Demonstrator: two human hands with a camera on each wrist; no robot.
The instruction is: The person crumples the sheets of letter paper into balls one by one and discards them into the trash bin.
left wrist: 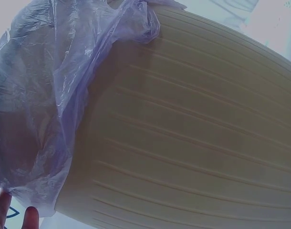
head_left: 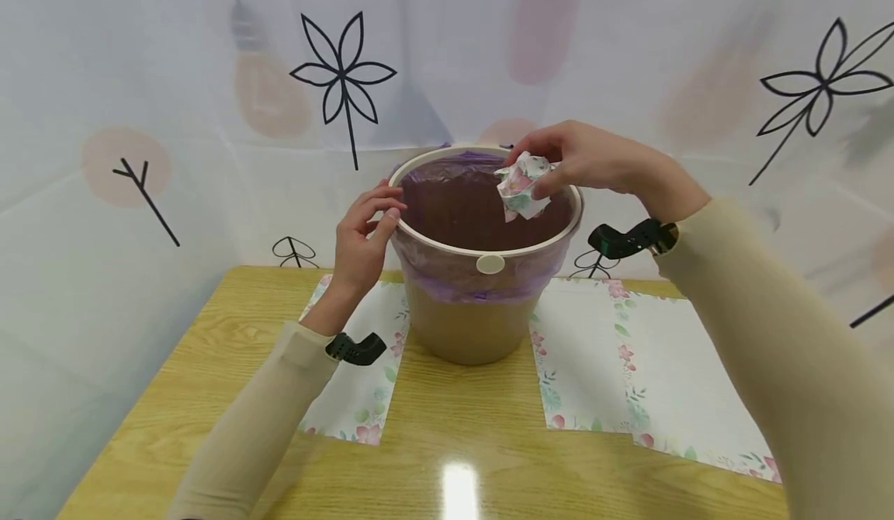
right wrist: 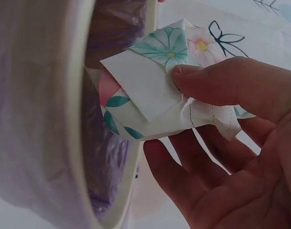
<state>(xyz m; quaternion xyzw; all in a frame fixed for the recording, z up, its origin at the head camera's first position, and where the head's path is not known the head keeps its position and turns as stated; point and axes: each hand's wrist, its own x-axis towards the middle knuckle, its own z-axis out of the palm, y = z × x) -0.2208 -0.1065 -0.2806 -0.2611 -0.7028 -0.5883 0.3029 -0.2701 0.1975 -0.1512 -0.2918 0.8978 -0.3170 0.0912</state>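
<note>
A beige trash can (head_left: 468, 326) stands upright, lined with a thin purple plastic bag (head_left: 447, 275) folded down over its outside. My right hand (head_left: 594, 159) pinches a crumpled sheet of floral-printed paper (head_left: 525, 186) over the can's mouth, near the right side of the rim. In the right wrist view the thumb lies on top of the crumpled paper (right wrist: 150, 90) and the other fingers support it from below. My left hand (head_left: 366, 229) rests its loosely bent fingertips at the left side of the cream rim (head_left: 447, 244). The left wrist view shows the ribbed can wall (left wrist: 193, 114) and draped bag (left wrist: 36, 95).
On the wood-grain table (head_left: 426, 442), a flower-bordered paper sheet (head_left: 349, 380) lies left of the can. Two more sheets, a nearer one (head_left: 583, 365) and an outer one (head_left: 691, 372), overlap on the right. A patterned cloth (head_left: 447, 54) hangs behind.
</note>
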